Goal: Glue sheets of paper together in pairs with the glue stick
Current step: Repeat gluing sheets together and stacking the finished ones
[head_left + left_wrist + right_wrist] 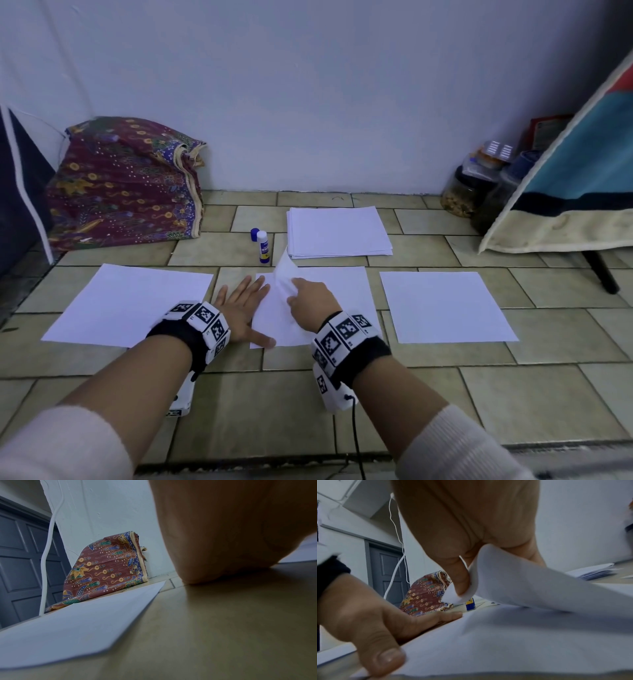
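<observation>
Three white sheets lie in a row on the tiled floor: a left sheet (130, 305), a middle sheet (342, 287) and a right sheet (445, 306). My left hand (245, 305) lies flat, fingers straight, pressing the middle sheet's left edge, thumb on its near corner. My right hand (301, 294) pinches a lifted, curled top sheet (283, 270) over the middle one; in the right wrist view the thumb (460, 577) and a finger grip that curl (513, 582). The glue stick (263, 247) stands upright behind, its blue cap (254, 234) beside it. A paper stack (339, 231) lies further back.
A patterned cloth bundle (123, 181) leans against the wall at the back left. Jars (469, 185) stand in the back right corner beside a hanging striped fabric (565, 178) and a dark leg (601, 274). A cable runs from my right wrist.
</observation>
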{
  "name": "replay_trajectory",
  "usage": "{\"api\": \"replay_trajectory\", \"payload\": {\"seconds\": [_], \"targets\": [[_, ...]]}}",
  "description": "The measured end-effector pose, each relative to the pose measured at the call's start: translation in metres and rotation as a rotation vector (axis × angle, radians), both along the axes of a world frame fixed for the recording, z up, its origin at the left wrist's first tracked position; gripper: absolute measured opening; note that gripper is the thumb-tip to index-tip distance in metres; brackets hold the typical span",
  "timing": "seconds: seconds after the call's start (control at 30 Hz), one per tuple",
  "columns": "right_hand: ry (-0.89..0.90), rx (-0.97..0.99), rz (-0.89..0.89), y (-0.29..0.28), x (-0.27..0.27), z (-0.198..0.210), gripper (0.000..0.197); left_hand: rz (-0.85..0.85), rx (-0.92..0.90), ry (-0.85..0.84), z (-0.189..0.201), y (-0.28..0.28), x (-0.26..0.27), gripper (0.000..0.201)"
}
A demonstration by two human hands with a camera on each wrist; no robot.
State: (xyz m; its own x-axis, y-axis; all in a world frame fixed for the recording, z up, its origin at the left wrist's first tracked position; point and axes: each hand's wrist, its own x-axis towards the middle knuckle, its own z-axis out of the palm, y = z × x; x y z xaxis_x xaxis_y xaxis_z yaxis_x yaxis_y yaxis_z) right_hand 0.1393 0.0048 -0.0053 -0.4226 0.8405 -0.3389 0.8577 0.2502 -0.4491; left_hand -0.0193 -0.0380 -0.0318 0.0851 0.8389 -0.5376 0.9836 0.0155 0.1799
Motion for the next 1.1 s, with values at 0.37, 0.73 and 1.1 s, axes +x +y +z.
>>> {"api": "replay_trajectory", "payload": {"seconds": [0.37, 0.73, 1.1], "targets": [[0.015, 0.034, -0.001, -0.005, -0.006, -0.005, 0.036, 0.008, -0.008, 0.025, 0.001, 0.0, 0.002, 0.152], [-0.009, 0.019, -0.012, -0.006, -0.003, -0.01, 0.04, 0.022, -0.006, 0.026, 0.0, -0.001, 0.002, 0.138], [-0.026, -0.007, -0.015, -0.006, -0.006, -0.012, 0.042, 0.018, -0.013, 0.044, 0.001, 0.0, 0.003, 0.135]]}}
